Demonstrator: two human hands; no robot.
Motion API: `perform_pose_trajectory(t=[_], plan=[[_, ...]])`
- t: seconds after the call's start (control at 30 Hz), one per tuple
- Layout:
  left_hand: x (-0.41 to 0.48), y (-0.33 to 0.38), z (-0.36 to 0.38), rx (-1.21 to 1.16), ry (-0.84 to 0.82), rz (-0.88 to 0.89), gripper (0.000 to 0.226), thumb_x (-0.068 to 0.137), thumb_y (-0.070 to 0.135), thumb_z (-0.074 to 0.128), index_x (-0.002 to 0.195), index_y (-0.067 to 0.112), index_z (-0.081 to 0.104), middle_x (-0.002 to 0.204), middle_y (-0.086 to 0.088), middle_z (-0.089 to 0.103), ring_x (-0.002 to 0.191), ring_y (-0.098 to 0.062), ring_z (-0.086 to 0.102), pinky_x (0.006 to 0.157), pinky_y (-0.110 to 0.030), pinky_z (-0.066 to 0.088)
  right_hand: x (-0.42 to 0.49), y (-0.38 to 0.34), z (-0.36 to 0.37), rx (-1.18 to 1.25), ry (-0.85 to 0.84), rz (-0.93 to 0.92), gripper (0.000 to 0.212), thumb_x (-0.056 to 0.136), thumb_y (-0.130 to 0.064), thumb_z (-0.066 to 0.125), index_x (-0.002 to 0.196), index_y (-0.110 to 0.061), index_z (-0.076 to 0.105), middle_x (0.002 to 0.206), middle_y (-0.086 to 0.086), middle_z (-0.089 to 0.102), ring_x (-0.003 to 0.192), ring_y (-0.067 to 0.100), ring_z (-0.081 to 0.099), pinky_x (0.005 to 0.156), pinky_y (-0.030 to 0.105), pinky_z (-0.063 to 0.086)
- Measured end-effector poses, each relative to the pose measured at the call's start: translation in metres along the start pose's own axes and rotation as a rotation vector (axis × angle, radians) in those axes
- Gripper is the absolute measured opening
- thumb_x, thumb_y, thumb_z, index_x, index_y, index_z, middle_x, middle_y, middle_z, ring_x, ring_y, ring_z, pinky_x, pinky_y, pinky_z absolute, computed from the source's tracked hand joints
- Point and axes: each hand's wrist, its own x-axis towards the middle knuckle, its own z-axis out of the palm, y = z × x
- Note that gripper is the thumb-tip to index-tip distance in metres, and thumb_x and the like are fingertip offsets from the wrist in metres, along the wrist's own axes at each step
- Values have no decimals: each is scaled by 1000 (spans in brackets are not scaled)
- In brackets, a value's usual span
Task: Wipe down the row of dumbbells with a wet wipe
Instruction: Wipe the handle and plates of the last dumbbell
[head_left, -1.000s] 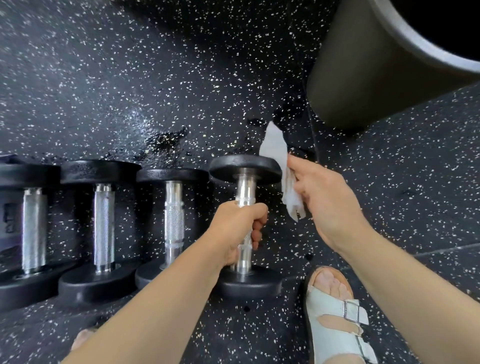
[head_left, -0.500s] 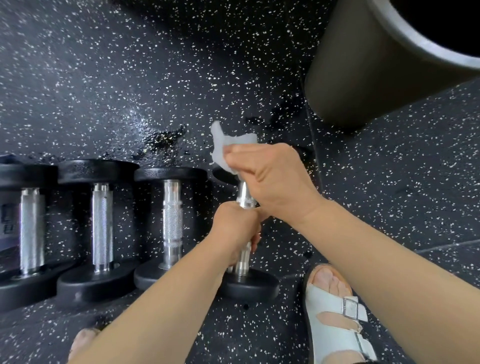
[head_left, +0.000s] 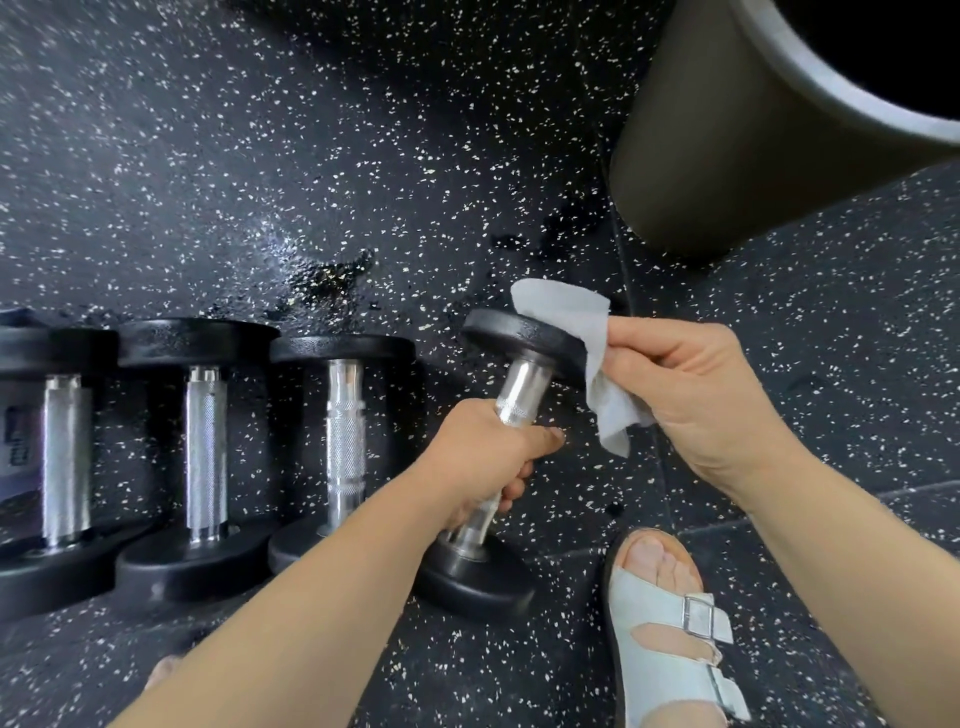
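Left of tilted black-headed, chrome-handled dumbbell (head_left: 521, 384): three matching dumbbells (head_left: 207, 447) in row on speckled black rubber floor (head_left: 311, 156).
On its handle: left hand (head_left: 483, 457), grip wrapped round the bar.
At right side of its raised far head: right hand (head_left: 691, 384), grip pinching crumpled white wet wipe (head_left: 576, 322) against rim.
Step in hand, judged: wiping this head.
Next move likely calls for carrying wipe round rim, then down handle.
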Motion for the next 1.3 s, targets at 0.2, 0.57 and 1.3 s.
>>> perform_pose_trajectory(t=[0.2,0.57,1.3], plan=[[5,1,-4,287,98,125,34,82,21,74,62,16,48,48,1,46,41,-17,40,49,-27,40,28,-25,14,-327,-311,-114,18,89,4,52,81,18,60,70,28,51,61,22,39,58,21,35],[-5,2,-8,539,176,283,33,77,27,73,58,23,46,47,9,45,44,-15,40,52,-24,34,76,-22,19,-369,-376,348,20,87,-19,51,79,-2,58,76,6,48,69,15,42,59,16,35],[4,0,-3,252,300,233,38,76,14,69,55,20,38,44,9,38,42,-14,33,45,-24,30,25,2,18,551,289,782,23,92,7,38,98,2,59,96,18,64,73,29,62,40,22,46]])
